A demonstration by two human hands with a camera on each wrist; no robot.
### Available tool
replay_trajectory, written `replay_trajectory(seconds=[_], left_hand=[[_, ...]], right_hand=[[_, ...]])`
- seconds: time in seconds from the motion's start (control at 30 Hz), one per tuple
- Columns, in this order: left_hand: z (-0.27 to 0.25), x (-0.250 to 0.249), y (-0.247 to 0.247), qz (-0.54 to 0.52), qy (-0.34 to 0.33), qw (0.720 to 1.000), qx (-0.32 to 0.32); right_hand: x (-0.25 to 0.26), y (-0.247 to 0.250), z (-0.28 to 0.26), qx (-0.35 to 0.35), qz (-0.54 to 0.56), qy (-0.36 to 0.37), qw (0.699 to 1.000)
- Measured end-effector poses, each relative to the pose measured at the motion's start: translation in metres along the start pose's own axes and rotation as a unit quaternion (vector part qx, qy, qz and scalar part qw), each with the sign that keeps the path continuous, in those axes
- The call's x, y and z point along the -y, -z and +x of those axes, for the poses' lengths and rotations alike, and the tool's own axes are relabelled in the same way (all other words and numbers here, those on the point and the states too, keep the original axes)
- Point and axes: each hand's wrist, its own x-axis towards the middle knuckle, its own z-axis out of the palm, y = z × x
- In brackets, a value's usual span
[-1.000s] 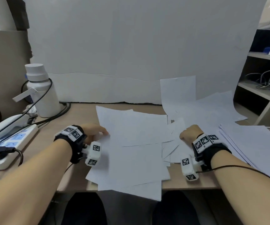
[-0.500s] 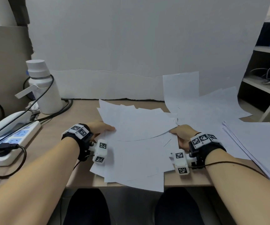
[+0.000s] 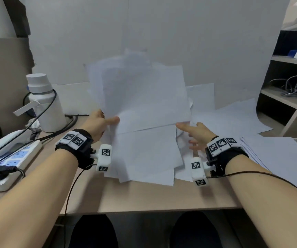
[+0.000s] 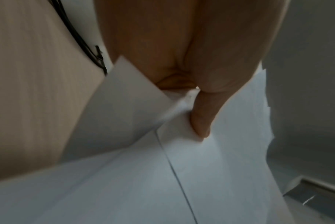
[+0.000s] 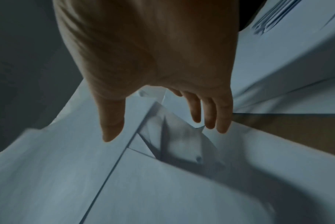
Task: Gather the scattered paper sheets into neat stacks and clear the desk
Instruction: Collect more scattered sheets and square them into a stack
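**Head view: sheets raised in my left hand**

Head camera shows my left hand (image 3: 99, 122) pinching the lower left edge of a loose bundle of sheets (image 3: 144, 97), thumb on top, so they stand tilted above the desk (image 3: 144, 196). My right hand (image 3: 196, 136) is spread, fingers straight, gripping nothing, just beside the bundle's right corner. More sheets (image 3: 144, 154) lie flat between my wrists. A neater stack (image 3: 276, 154) sits far right. A white bottle (image 3: 45, 102) and power strip (image 3: 13, 158) stand left.

We see a white bottle (image 3: 45, 102) at back left, a power strip (image 3: 10, 161) beside it, cables (image 3: 294, 86) on the right shelf.
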Motion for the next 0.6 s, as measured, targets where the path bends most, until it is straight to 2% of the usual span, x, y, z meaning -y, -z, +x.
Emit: replay_trajectory(seconds=[0.1, 0.27, 0.43, 0.5, 0.6], left_hand=[[0.008, -0.015, 0.006, -0.039, -0.024, 0.999, -0.008], [0.022, -0.031, 0.016, -0.108, -0.060, 0.992, 0.006], [0.014, -0.017, 0.016, -0.092, -0.034, 0.994, 0.047], [0.009, -0.010, 0.018, -0.059, -0.019, 0.997, 0.046], [0.005, 0.006, 0.023, 0.003, 0.001, 1.000, 0.011]], right_hand=[[0.025, 0.000, -0.002, 0.010, 0.083, 0.046, 0.995], [0.057, 0.003, -0.017, -0.009, 0.176, 0.192, 0.965], [0.039, -0.006, -0.021, -0.065, 0.067, 0.255, 0.962], [0.030, -0.009, -0.028, -0.051, 0.031, 0.270, 0.961], [0.021, -0.014, -0.035, -0.026, 0.018, 0.263, 0.964]])
